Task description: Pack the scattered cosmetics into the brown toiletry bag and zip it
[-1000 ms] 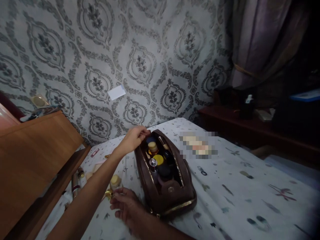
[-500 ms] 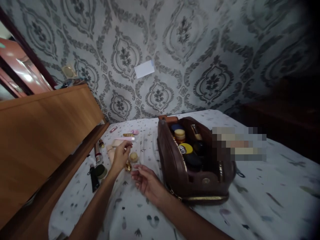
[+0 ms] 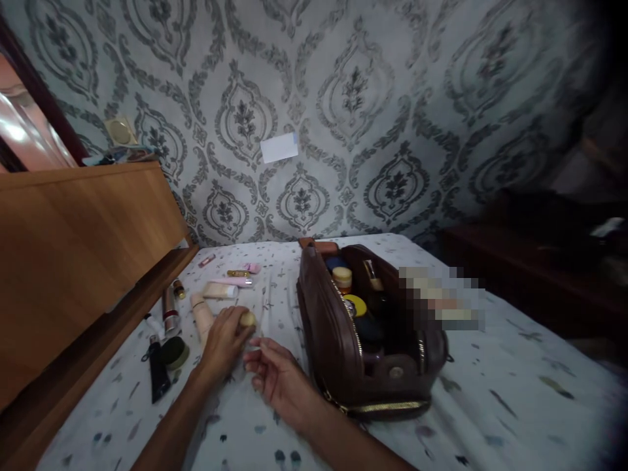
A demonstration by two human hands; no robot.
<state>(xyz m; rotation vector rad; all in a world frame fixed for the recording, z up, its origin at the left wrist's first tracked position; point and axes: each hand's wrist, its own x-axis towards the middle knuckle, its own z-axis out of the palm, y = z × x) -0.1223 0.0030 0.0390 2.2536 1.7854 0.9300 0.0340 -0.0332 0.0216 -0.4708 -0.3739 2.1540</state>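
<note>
My left hand (image 3: pixel 224 337) is low over the patterned sheet (image 3: pixel 275 432), its fingers and thumb closed around the side of a small cream-lidded jar (image 3: pixel 248 319). Just to the right, my right hand (image 3: pixel 279 376) hovers palm inward with fingers loosely curled and apart, and nothing shows in it. A beige tube (image 3: pixel 201 314) lies beside the left hand's knuckles. Behind it are a cream tube with a white cap (image 3: pixel 220 290) and a pink tube (image 3: pixel 233 282). A brown zip bag (image 3: pixel 326 340) stands unzipped right of my hands, with jars and a brush (image 3: pixel 373 275) inside.
To the left lie a black tube (image 3: pixel 157 369), a dark-lidded round jar (image 3: pixel 174 353), a metallic tube (image 3: pixel 169 311) and a small gold-and-dark bottle (image 3: pixel 178 288). A wooden board (image 3: pixel 88 242) borders the left side. Patterned wallpaper (image 3: pixel 304 118) rises behind. A blurred-out patch (image 3: pixel 441 301) is beside the bag.
My left hand has come down and closed at the small jar, covering the gold-coloured item seen earlier. My right hand keeps its curled pose. The view has shifted slightly.
</note>
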